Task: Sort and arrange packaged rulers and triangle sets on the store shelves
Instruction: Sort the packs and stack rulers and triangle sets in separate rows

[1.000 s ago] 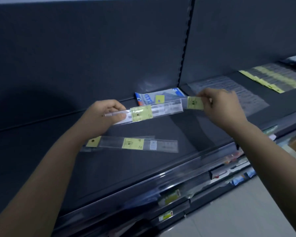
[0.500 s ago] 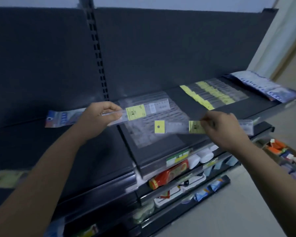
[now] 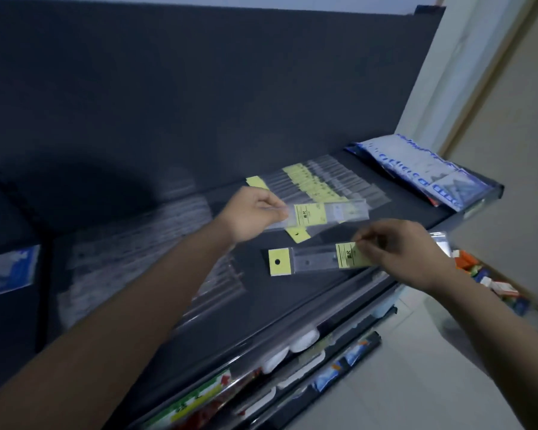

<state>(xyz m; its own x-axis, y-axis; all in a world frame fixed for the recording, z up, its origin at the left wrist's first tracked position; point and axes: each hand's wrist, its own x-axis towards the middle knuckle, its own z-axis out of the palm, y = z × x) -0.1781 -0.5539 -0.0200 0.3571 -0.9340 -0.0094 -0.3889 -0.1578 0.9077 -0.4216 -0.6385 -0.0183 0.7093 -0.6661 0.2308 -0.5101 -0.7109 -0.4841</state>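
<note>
My left hand (image 3: 255, 212) pinches one end of a clear packaged ruler with a yellow label (image 3: 320, 214), held just above the dark shelf (image 3: 292, 305). My right hand (image 3: 398, 246) grips a second packaged ruler (image 3: 314, 262) by its yellow label; its yellow hang tab points left. Behind my left hand, a fanned row of several packaged rulers with yellow labels (image 3: 348, 178) lies on the shelf. Blue-and-white triangle set packs (image 3: 423, 169) lie at the shelf's right end.
A pile of clear packaged rulers (image 3: 131, 252) lies on the shelf to the left, blurred. A blue pack (image 3: 10, 274) sits at far left. Lower shelves hold white and colourful goods (image 3: 289, 346). A box of small items (image 3: 491, 280) stands on the floor at right.
The view has swung right along the shelf. Both hands carried their rulers rightward, toward the fanned row; the left hand's ruler now overlaps that row's front edge.
</note>
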